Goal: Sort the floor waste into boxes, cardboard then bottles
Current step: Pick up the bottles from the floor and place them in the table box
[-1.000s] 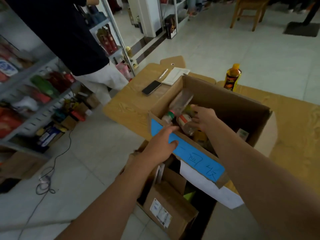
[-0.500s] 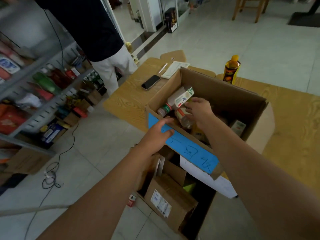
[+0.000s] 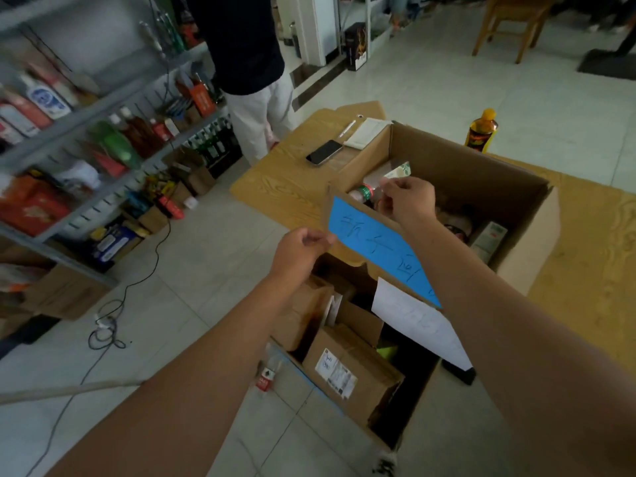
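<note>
A large cardboard box (image 3: 516, 187) with a blue handwritten label (image 3: 364, 235) stands on the wooden table (image 3: 275, 187). Inside it lie several bottles, among them a clear one with a green and red neck (image 3: 366, 194). My right hand (image 3: 411, 201) hovers over the box's near rim beside that bottle, fingers loosely bent and holding nothing. My left hand (image 3: 301, 249) is curled shut just left of the blue label, empty. Below, on the floor, a second box (image 3: 296, 370) holds folded cardboard pieces (image 3: 347, 370). A small red-labelled bottle (image 3: 266, 376) lies on the floor against it.
An orange-capped bottle (image 3: 481, 130), a phone (image 3: 323, 152) and a paper with a pen (image 3: 364, 130) lie on the table. A person (image 3: 254, 70) stands by stocked shelves (image 3: 103, 139) at left. A cable (image 3: 106, 325) trails over the tiles; a chair (image 3: 512, 22) stands far back.
My right hand has let go of the bottle inside the box and lifted to the rim. My left hand came off the box's blue-labelled edge and curled shut. The view shifted down and left.
</note>
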Demonstrator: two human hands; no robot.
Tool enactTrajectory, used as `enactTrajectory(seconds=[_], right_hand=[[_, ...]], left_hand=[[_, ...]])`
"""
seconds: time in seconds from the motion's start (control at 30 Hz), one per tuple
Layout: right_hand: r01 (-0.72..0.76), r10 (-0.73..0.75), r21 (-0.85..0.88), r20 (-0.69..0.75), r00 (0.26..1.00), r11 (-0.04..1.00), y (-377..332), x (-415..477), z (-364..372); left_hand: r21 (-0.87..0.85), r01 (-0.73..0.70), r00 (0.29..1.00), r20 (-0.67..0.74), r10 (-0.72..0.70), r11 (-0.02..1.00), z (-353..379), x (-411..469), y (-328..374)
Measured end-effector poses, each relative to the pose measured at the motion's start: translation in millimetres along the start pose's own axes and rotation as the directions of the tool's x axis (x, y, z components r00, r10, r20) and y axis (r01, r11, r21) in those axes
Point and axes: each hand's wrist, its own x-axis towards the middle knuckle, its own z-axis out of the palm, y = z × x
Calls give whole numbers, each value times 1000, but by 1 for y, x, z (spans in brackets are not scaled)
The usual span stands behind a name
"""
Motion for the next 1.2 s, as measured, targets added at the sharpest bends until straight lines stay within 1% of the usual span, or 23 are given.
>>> enactTrajectory(seconds=[0.07, 0.17, 0.3, 0.4, 0.57, 0.67, 0.8, 0.83, 0.9, 0.97, 1.0, 1.1, 1.2], right_hand=[[8, -7, -12, 72, 997, 1000, 0, -23, 27], [-24, 35, -67, 161, 986, 997, 12, -58, 72], [-57, 81, -136, 180, 980, 989, 40, -107, 127], [-42, 97, -272, 191, 977, 961, 69, -149, 176], [-35, 169, -434, 275, 946, 900, 131, -224, 260], [-41, 249, -561, 300, 921, 827, 156, -262, 294], [-52, 333, -611, 356, 873, 790, 182, -275, 338], [-82, 363, -612, 352, 863, 787, 188, -275, 351], [-203, 456, -591, 317, 831, 781, 205, -270, 378], [-321, 549, -571, 285, 786, 756, 234, -261, 405], [-358, 588, -581, 270, 762, 731, 253, -258, 416], [-394, 673, -634, 280, 685, 665, 308, -249, 447], [-422, 756, -713, 229, 613, 559, 356, -235, 470]], left_hand=[[8, 1, 1000, -20, -1, 1000, -27, -11, -9], [57, -4, 1000, -8, 4, 998, -72, -30, -32], [42, 58, 998, -10, -58, 997, -140, -58, -96], [-46, 119, 992, -43, -121, 992, -201, -84, -158], [-171, 231, 967, -72, -246, 958, -283, -126, -261], [-238, 261, 950, -109, -293, 935, -315, -146, -300], [-347, 296, 925, -130, -358, 890, -342, -157, -337], [-381, 315, 909, -143, -392, 869, -346, -160, -348], [-462, 350, 869, -165, -467, 815, -349, -168, -369], [-489, 395, 827, -180, -532, 778, -348, -176, -391], [-499, 421, 804, -181, -566, 757, -346, -180, -401], [-571, 480, 719, -179, -672, 666, -338, -183, -437], [-602, 539, 627, -179, -758, 588, -322, -174, -474]])
